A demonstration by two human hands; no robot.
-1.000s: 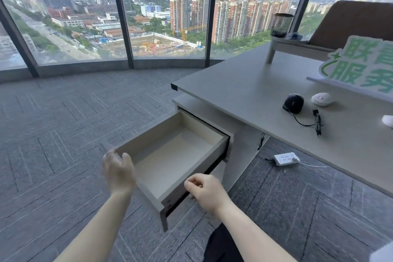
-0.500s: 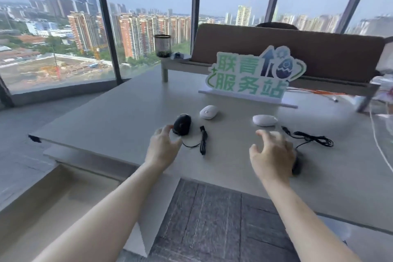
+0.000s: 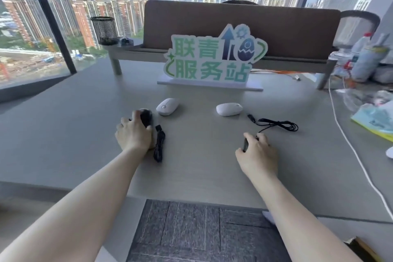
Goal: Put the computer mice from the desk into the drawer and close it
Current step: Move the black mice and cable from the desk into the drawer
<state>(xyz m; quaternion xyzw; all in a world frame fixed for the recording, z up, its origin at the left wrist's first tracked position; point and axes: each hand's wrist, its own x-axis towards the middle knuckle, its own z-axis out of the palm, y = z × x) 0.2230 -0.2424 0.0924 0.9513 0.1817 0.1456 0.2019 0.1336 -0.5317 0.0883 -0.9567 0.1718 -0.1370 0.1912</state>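
Note:
On the grey desk [image 3: 85, 125] my left hand [image 3: 134, 134] closes over a black wired mouse [image 3: 146, 117], whose bundled cable [image 3: 160, 144] lies just to its right. My right hand [image 3: 258, 153] covers a second black mouse [image 3: 245, 144]; only its left edge shows, and its loose black cable [image 3: 276, 124] trails away behind. Two white mice lie untouched further back: one [image 3: 167, 106] beside my left hand, the other [image 3: 229, 109] to the right. The drawer is out of view.
A green-and-white sign [image 3: 212, 59] stands behind the mice, before a brown partition [image 3: 276, 27]. A mesh pen cup [image 3: 104, 31] sits on a raised shelf at back left. Bottles, bags [image 3: 374, 117] and a white cord [image 3: 348, 140] crowd the right side.
The view swung from the open drawer up to the desk. Both hands left the drawer front, reached forward and came down on the two black mice.

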